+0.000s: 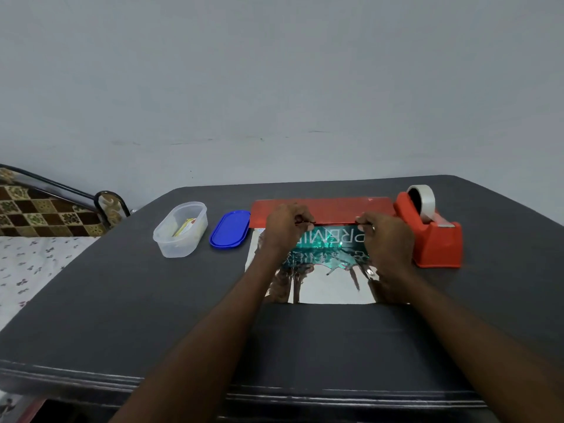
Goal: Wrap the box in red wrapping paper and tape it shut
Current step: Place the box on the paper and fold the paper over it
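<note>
A sheet of red wrapping paper (335, 209) lies on the dark table (122, 300), its shiny silver underside (329, 288) facing up toward me. The far part of the sheet is folded over so that its red side shows. A teal box (332, 239) with white letters lies on the silver side, partly under the red flap. My left hand (287, 227) pinches the red flap's near edge at the left. My right hand (384, 236) pinches the same edge at the right. An orange tape dispenser (433, 236) with a roll of clear tape (424, 199) stands just right of the paper.
A clear plastic tub (181, 230) holding small packets stands left of the paper. Its blue lid (230, 228) lies between tub and paper. A bed with a checked cover (36, 215) is at the left. A plain wall is behind the table.
</note>
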The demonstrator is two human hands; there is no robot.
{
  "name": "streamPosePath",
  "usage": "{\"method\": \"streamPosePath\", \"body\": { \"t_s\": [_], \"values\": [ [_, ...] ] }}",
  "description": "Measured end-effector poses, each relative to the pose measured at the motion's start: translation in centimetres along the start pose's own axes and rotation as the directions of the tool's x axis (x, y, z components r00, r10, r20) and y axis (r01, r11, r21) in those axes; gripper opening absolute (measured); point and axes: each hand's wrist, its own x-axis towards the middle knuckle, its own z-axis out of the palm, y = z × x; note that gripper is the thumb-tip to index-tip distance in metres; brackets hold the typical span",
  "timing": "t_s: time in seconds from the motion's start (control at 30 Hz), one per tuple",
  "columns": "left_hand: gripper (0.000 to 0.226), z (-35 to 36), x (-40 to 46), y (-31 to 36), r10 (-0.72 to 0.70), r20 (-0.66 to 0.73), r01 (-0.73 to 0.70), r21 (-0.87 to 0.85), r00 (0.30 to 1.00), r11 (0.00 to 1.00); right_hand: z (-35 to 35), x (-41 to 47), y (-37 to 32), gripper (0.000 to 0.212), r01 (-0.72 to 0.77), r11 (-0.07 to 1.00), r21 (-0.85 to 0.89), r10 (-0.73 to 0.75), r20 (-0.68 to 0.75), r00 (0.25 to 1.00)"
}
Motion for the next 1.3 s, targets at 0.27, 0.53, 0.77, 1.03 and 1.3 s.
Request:
{"method": "streamPosePath", "body": {
  "t_s": [0.27,0.53,0.77,1.03,1.3],
  "values": [
    [0.012,-0.3,-0.1,0.4,-0.07,0.03,0.072,-0.059,0.997,0.996,-1.8,0.1,1.1,0.018,0.01,0.999,-0.053,-0.008,0.023,1.0],
    [0.025,-2.7,0.4,1.7,-0.222,0.179,0.271,-0.33,0.958,0.904,-3.5,1.2,1.6,0.021,-0.002,0.992,-0.128,0.013,0.086,0.996],
    [0.024,-1.6,2.9,5.3,-0.052,0.259,0.134,-0.309,0.964,0.942,-8.0,4.0,2.7,0.027,-0.17,0.978,-0.122,0.164,-0.054,0.985],
    [0.104,8.6,3.3,13.8,0.225,0.469,-0.318,0.127,0.854,0.94,-11.4,6.0,8.2,0.021,-0.525,0.838,-0.144,0.545,0.222,0.808],
    [0.133,12.6,5.0,15.0,0.14,0.551,-0.349,0.295,0.823,0.889,-11.2,7.2,7.8,0.016,-0.837,0.524,0.158,0.681,0.513,0.523]
  ]
}}
